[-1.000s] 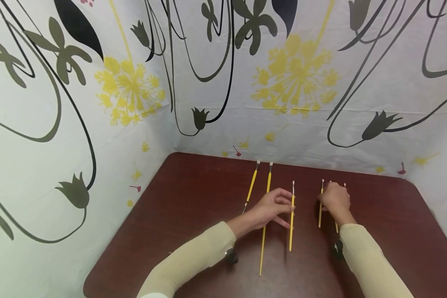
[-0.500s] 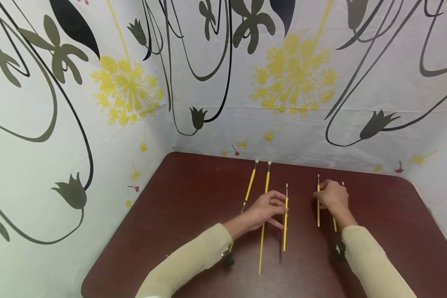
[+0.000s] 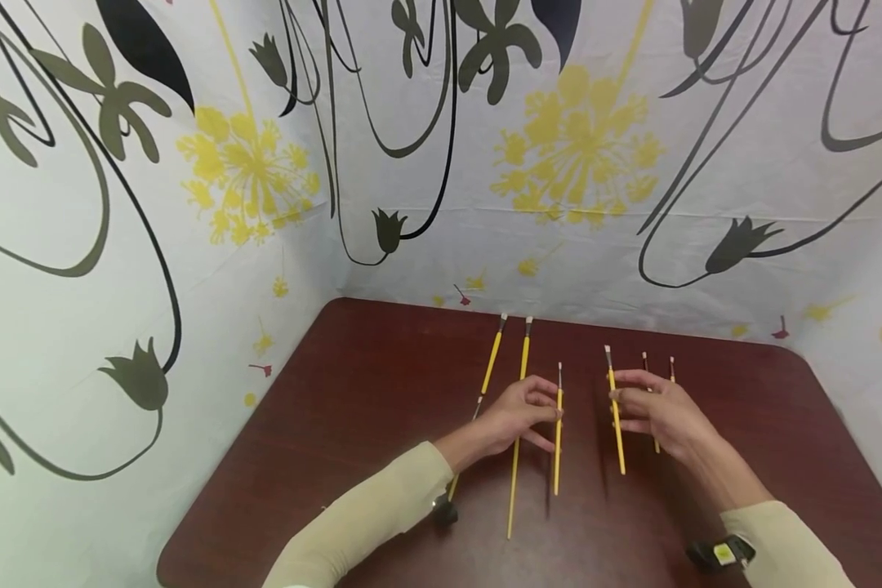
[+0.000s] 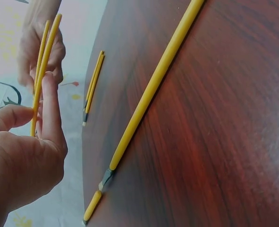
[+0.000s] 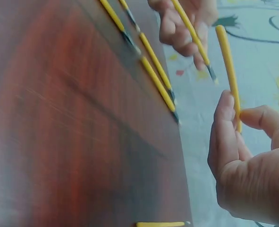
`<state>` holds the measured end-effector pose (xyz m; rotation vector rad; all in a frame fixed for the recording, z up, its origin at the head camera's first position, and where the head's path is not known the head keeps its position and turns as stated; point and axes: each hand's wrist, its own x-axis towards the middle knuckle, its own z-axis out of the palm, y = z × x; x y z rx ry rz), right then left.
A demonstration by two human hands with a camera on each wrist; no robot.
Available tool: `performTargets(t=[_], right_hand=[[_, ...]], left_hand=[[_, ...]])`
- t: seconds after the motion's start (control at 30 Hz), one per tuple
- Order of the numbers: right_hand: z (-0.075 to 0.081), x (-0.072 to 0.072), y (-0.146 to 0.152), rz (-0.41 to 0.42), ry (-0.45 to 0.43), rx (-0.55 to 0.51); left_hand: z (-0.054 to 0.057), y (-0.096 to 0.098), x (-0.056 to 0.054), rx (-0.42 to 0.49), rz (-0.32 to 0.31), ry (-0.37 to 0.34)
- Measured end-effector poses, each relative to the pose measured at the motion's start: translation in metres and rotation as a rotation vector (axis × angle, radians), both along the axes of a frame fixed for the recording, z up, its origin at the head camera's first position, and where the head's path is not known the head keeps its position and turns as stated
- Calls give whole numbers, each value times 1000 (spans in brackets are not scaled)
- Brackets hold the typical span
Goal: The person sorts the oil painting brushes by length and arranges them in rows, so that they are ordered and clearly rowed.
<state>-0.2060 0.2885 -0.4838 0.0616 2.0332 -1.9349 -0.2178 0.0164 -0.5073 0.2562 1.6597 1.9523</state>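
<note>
Head view: one slim, yellow-handled paintbrush with metal ferrule and pale bristles (image 3: pixel 557 469), pinched by your left hand (image 3: pixel 518 415) above the dark red-brown wood-grain table (image 3: pixel 404 359); one similar yellow brush with pale tip (image 3: pixel 618 437), pinched by your right hand (image 3: pixel 669 416), also raised. Item, four yellow brushes in two end-to-end lines (image 3: pixel 525 355) lying to the left, partly covered by your left hand and sleeve (image 3: pixel 367 498); item, two short yellow brushes (image 3: pixel 657 444) to the right, overlapped by your right hand. Handling, as judged: light, stiff, smooth and round, apt to roll or twist between fingertips; take hold mid-handle, off the soft, easily splayed bristles. Left wrist view: thumb and fingertips together on the left-hand brush; its bristle end is hidden, and the other held brush crosses behind it, hard to separate. Right wrist view: thumb and fingers meet on the right-hand brush, its tip lost behind them; the left-hand brush shows its bristles, and a yellow handle (image 5: pixel 160 224) is cut off at the lower edge, owner line uncertain.
</note>
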Motion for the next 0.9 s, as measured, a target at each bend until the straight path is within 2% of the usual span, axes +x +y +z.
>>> performTargets(t=[0.23,0.4,0.53,0.8,0.9], right_hand=[[-8,28,-7,32,-18,-30],[-16,35,-10,38,-27,-34],[-22,38,-9,48,-2,-5],[-26,45,-17,67,8,78],[-28,49,-22,65,2,97]], left_hand=[[-2,-2,5,-18,2,-14],[-9,0,9,-93,18,-17],[-13,5,17,-157,30,-8],[-18,16,40,-349,37,40],[-17,19,43,-475,39,111]])
